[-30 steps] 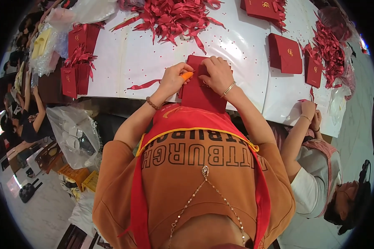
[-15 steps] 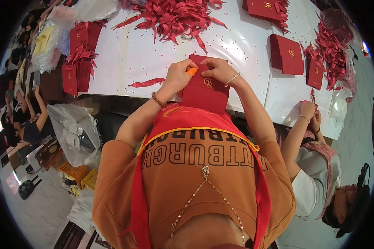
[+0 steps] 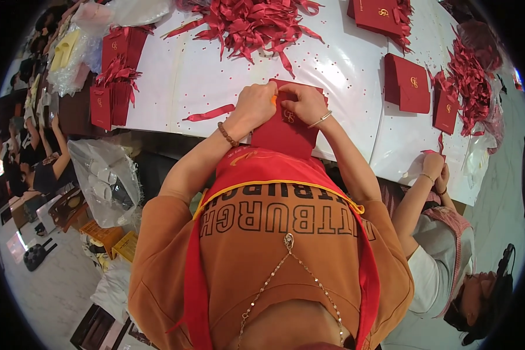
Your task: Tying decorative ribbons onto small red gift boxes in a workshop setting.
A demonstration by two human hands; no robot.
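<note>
A dark red paper bag with a small gold emblem lies flat at the near edge of the white table. My left hand and my right hand both grip its top edge, fingers pinched close together. Something small and orange shows between my left fingers at the bag's rim. A loose red ribbon lies on the table just left of my left hand.
A heap of red ribbons lies further back. Stacks of red bags stand at the left and right. More ribbons lie far right. A co-worker's hands work at the table's right edge. A clear plastic sack hangs below left.
Both my hands have slid slightly up along the bag and closer together at its top edge. The bag has stayed in place.
</note>
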